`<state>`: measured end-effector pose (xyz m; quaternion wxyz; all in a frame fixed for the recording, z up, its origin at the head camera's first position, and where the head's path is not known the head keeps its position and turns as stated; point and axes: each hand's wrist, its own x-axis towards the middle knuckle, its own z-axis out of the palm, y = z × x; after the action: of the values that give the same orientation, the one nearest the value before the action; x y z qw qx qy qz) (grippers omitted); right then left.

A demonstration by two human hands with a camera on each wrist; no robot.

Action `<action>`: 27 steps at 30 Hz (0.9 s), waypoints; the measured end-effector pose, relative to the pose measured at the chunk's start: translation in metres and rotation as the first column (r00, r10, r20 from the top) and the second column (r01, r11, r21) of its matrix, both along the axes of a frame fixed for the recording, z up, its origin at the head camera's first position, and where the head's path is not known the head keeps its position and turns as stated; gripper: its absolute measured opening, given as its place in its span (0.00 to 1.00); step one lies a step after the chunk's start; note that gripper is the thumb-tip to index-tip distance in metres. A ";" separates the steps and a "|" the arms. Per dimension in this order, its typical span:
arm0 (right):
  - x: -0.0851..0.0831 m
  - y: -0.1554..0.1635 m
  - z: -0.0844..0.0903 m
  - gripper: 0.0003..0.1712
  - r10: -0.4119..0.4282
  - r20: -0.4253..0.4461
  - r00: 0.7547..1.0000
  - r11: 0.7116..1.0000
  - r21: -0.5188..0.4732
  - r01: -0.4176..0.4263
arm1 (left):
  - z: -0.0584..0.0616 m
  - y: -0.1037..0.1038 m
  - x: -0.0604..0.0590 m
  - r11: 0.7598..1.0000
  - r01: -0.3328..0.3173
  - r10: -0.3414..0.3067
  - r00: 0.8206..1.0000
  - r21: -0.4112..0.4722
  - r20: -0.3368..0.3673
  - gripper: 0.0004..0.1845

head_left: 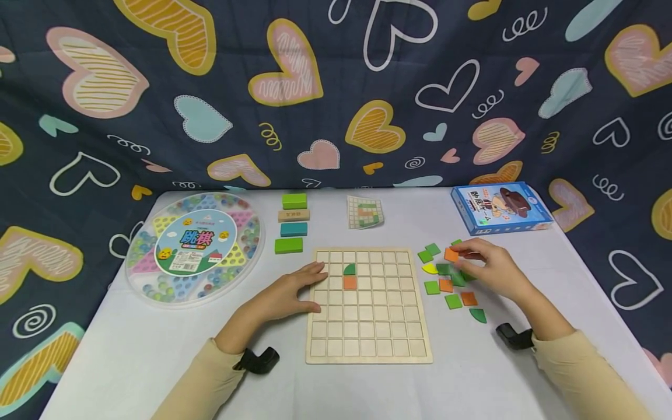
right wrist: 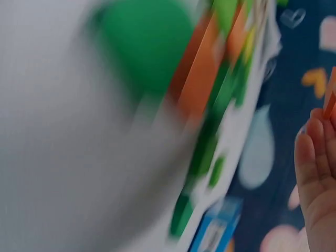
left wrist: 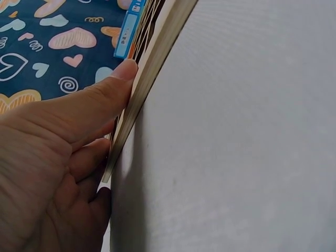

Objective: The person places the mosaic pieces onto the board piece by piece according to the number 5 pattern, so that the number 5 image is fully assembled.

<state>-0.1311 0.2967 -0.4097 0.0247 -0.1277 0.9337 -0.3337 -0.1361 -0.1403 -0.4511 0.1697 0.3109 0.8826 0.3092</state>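
Sleeved forearms frame the board (head_left: 369, 306) on the counter (head_left: 131, 350). An orange tile (head_left: 451, 254) is pinched in the right hand (head_left: 490, 269), above the loose tiles (head_left: 448, 286) at the board's 3 o'clock. The left hand (head_left: 294, 291), fingers straight, is pressed against the board's edge at 9 o'clock. Neighbouring tiles could be scattered by the lifting fingers, or the board nudged askew.

The grid board (head_left: 369, 306) sits at lower centre of the table (head_left: 131, 361). The round marble tray (head_left: 195, 248) lies to its left, stacked blocks (head_left: 291, 223) at upper left, loose tiles (head_left: 450, 280) to its right, the box (head_left: 500, 207) at upper right.
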 end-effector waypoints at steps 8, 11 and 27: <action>0.017 -0.060 -0.001 0.16 0.133 -0.109 0.985 0.985 -0.094 -0.143 | 0.000 0.000 0.000 1.000 -0.002 0.001 1.000 0.002 0.007 0.41; 0.019 -0.082 -0.002 0.17 0.203 -0.138 0.969 0.968 -0.118 -0.220 | -0.001 0.000 -0.001 1.000 -0.001 0.001 1.000 0.003 0.006 0.41; 0.001 -0.159 -0.010 0.14 0.486 0.005 0.874 0.871 0.081 -0.485 | -0.001 0.001 -0.002 1.000 -0.009 0.008 1.000 0.005 0.016 0.40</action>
<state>-0.1304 0.1382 -0.4200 0.1058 -0.3594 0.8844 -0.2784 -0.1381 -0.1395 -0.4519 0.1746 0.3052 0.8818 0.3144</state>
